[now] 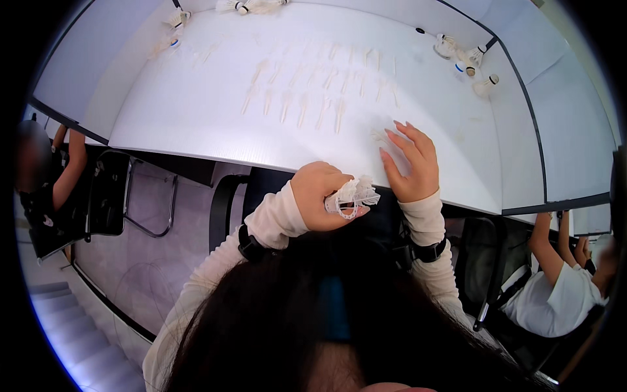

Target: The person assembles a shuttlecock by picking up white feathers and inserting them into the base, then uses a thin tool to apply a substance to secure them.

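Observation:
My left hand (pixel 317 196) is closed around a white shuttlecock (pixel 354 195) at the table's near edge. Its openwork, ring-like skirt sticks out beside the thumb, and the rest is hidden in the palm. My right hand (pixel 414 163) hovers at or just above the white table (pixel 450 163), fingers apart and nothing visibly held. Beside its fingertips lie small pale pieces (pixel 379 136), too faint to make out. Beyond both hands, several pale feathers (pixel 304 110) lie in rows on the tabletop, mostly pointing toward me.
Several shuttlecocks (pixel 479 54) stand or lie in the far right corner, with more shuttlecocks (pixel 177 19) at the far left and along the back. Low white partitions (pixel 104 72) enclose the table. Other people sit at both sides, one beside a black chair (pixel 111 193).

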`<move>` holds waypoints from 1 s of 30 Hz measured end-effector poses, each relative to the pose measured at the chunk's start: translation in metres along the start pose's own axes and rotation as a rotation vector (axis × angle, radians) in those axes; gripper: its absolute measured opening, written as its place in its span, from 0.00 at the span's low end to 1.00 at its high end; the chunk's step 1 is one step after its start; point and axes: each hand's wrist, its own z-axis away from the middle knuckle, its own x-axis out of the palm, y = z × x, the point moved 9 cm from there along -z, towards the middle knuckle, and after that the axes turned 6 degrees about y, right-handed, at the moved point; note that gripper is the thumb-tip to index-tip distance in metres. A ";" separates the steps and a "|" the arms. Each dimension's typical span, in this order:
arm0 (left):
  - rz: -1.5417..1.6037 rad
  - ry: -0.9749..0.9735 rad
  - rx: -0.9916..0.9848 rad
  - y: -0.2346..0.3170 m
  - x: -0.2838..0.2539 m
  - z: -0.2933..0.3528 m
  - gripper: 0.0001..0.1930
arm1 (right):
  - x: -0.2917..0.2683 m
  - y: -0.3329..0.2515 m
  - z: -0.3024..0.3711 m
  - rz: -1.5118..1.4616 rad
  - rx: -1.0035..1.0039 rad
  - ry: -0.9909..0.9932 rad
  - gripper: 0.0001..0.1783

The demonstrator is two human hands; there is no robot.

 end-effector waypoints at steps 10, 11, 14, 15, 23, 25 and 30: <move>-0.002 -0.032 -0.013 0.003 0.002 0.001 0.08 | 0.005 0.001 0.006 0.055 -0.029 -0.031 0.06; -0.009 -0.036 -0.002 0.004 0.001 -0.001 0.08 | 0.006 0.003 0.006 0.015 0.007 -0.036 0.06; 0.042 -0.047 -0.034 0.001 0.001 0.000 0.08 | 0.006 0.000 0.003 0.025 0.030 -0.029 0.06; 0.042 -0.043 -0.034 0.001 0.000 -0.001 0.08 | 0.004 -0.001 0.001 0.076 0.022 -0.013 0.07; 0.059 -0.141 -0.127 0.005 -0.001 -0.005 0.09 | 0.003 -0.008 -0.015 0.200 0.004 -0.063 0.13; 0.061 -0.207 -0.151 0.001 0.003 -0.007 0.10 | 0.012 0.006 -0.011 0.243 -0.008 -0.099 0.16; 0.129 -0.248 -0.253 -0.007 0.004 -0.008 0.12 | 0.034 0.001 0.003 0.234 -0.165 -0.219 0.06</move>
